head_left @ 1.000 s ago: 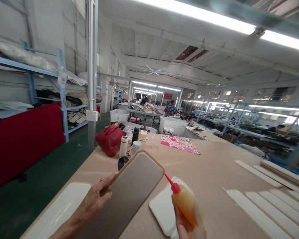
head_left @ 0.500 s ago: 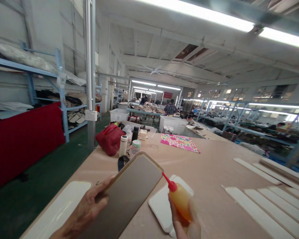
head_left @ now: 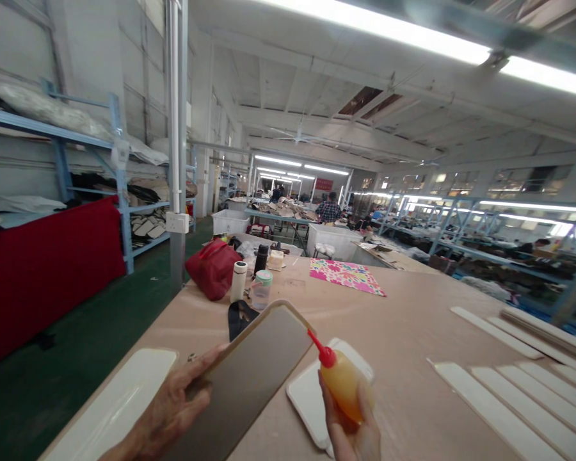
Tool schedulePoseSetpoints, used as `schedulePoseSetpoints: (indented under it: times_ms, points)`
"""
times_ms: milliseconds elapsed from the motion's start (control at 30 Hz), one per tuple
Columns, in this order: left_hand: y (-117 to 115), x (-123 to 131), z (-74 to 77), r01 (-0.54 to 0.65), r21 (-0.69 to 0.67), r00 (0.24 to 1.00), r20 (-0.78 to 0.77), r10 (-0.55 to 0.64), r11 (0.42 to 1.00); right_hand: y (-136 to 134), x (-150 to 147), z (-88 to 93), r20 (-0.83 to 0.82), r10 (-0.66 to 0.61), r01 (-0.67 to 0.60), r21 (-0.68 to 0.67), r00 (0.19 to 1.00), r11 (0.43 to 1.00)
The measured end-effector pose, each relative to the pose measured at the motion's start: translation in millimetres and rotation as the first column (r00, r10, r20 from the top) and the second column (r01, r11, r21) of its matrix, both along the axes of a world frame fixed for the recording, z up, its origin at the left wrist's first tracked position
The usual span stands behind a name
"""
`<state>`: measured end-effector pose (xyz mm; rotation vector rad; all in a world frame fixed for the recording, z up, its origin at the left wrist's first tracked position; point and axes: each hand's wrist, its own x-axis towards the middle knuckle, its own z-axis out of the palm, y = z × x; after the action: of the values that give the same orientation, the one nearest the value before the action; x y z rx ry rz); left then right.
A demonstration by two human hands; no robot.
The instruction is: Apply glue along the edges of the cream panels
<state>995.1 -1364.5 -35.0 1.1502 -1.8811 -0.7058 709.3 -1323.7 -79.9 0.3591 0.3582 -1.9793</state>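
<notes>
My left hand (head_left: pixel 180 390) grips a long grey panel (head_left: pixel 249 365) with rounded corners and a tan rim, tilted up above the table. In my right hand (head_left: pixel 352 426) is a squeeze bottle (head_left: pixel 343 384) of amber liquid, closed in my fingers. Its red nozzle meets, or nearly meets, the panel's upper right corner. Beneath the bottle lies a white rounded panel (head_left: pixel 312 390), partly covered by my right hand. Another white panel (head_left: pixel 115 403) rests at the table's left edge, behind my left forearm.
The brown-covered table (head_left: pixel 408 346) carries several white strips (head_left: pixel 484 403) at right. Towards its far end are a red bag (head_left: pixel 214 269), a white flask (head_left: pixel 239 282), a lidded plastic jar (head_left: pixel 262 291) and floral fabric (head_left: pixel 345 276). A metal post (head_left: pixel 176 192) stands at left.
The panel's top end has dipped slightly. The bottle has shifted a little left, its nozzle staying by the panel's corner edge. Both hands keep their hold.
</notes>
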Motion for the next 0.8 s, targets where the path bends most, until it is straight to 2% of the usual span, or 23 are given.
schedulePoseSetpoints:
  times_ms: [167, 367, 567, 700, 800]
  points:
    - [0, 1, -0.6, -0.016, -0.027, 1.0, 0.024, 0.017, 0.999, -3, 5, 2.4, 0.011, 0.019, -0.019, 0.011, 1.0, 1.0]
    - [-1, 2, -5.6, 0.029, -0.108, 0.998, 0.05, -0.024, 0.994, -6, 12, 3.5, -0.009, 0.04, -0.04, 0.022, 0.999, 0.999]
    - [-1, 0, -10.8, 0.054, -0.177, 0.985, 0.169, -0.024, 0.983, -10, 22, 16.5, -0.047, 0.049, -0.048, 0.005, 0.998, 0.999]
    - [-13, -3, -19.5, 0.031, -0.156, 0.978, 0.206, 0.002, 0.987, 0, 29, 20.5, -0.047, 0.075, -0.074, 0.024, 0.996, 0.997]
    - [-32, 0, -29.8, -0.061, -0.057, 0.986, 0.151, 0.069, 0.996, 20, 18, 16.6, -0.05, 0.113, -0.109, 0.081, 0.992, 0.991]
